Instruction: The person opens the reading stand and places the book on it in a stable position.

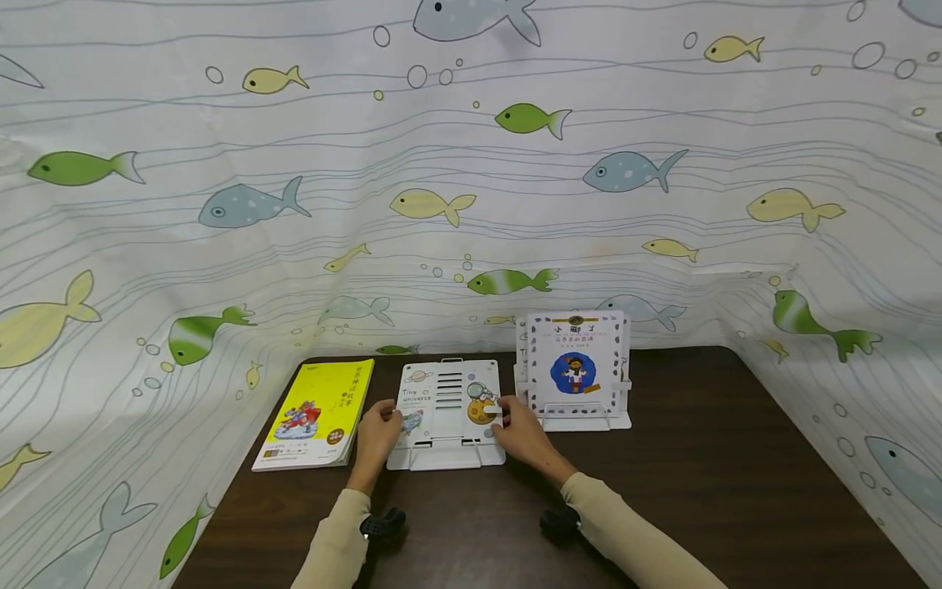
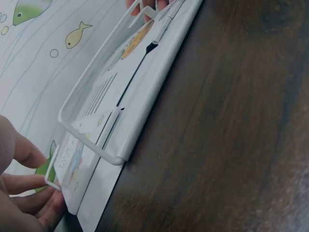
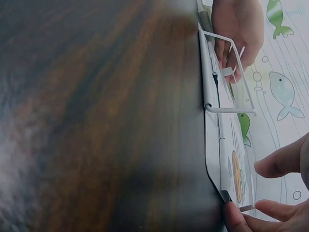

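A white book stand (image 1: 447, 425) printed "Tiny universe" lies nearly flat on the table, its wire front rest (image 2: 89, 142) standing up from the lower edge. My left hand (image 1: 379, 433) grips its left edge, thumb and fingers around a small side clip (image 2: 52, 169). At the opposite edge, my right hand (image 1: 526, 433) has its fingers curled at the side, beside the right clip (image 1: 492, 409). In the right wrist view the thumb is raised apart from those fingers (image 3: 236, 217). Slots and an astronaut picture show on the panel.
A yellow-covered book (image 1: 312, 413) lies left of the stand, close to my left hand. Behind on the right, a second white stand (image 1: 625, 421) holds an upright white book (image 1: 548, 384). A fish-patterned curtain (image 1: 471, 237) borders the dark wooden table (image 1: 699, 491).
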Demonstrator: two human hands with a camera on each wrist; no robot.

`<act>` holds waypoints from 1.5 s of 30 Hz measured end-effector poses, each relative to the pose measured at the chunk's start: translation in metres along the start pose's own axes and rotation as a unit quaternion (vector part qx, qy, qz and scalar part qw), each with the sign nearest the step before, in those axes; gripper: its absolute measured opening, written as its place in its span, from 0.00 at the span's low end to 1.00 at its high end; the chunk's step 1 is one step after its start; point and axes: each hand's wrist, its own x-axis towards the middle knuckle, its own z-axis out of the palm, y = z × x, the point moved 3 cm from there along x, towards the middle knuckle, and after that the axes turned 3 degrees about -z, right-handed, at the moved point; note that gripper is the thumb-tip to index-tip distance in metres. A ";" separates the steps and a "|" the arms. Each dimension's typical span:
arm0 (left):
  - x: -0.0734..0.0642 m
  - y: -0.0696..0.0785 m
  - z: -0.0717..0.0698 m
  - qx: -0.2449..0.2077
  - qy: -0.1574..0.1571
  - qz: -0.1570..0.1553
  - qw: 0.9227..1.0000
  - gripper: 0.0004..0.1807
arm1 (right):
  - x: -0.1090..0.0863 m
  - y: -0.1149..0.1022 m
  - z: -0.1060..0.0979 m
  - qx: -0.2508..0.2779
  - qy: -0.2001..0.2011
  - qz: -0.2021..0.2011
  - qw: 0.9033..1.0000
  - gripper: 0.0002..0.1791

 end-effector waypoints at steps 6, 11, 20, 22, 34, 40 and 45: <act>0.002 -0.004 -0.001 -0.025 -0.007 -0.015 1.000 0.24 | 0.002 0.001 0.002 0.007 0.001 0.002 1.000 0.29; 0.004 -0.006 -0.001 -0.042 -0.008 -0.025 0.999 0.24 | 0.002 0.000 0.002 0.019 0.006 0.007 1.000 0.29; 0.006 -0.003 -0.001 -0.068 -0.014 -0.024 0.997 0.25 | 0.002 0.001 0.001 0.050 0.019 0.028 0.998 0.27; 0.007 -0.001 -0.002 -0.079 -0.015 -0.023 0.996 0.25 | 0.002 0.001 0.000 0.054 0.020 0.034 0.998 0.27; 0.012 0.000 -0.009 -0.125 -0.033 -0.029 0.991 0.25 | 0.004 -0.007 -0.008 0.104 0.045 0.036 0.993 0.22; 0.014 0.003 -0.013 -0.141 -0.033 -0.025 0.989 0.22 | 0.006 -0.009 -0.012 0.107 0.053 0.034 0.992 0.17; 0.014 0.002 -0.016 -0.157 -0.038 -0.017 0.987 0.24 | 0.005 -0.010 -0.014 0.107 0.056 0.027 0.992 0.18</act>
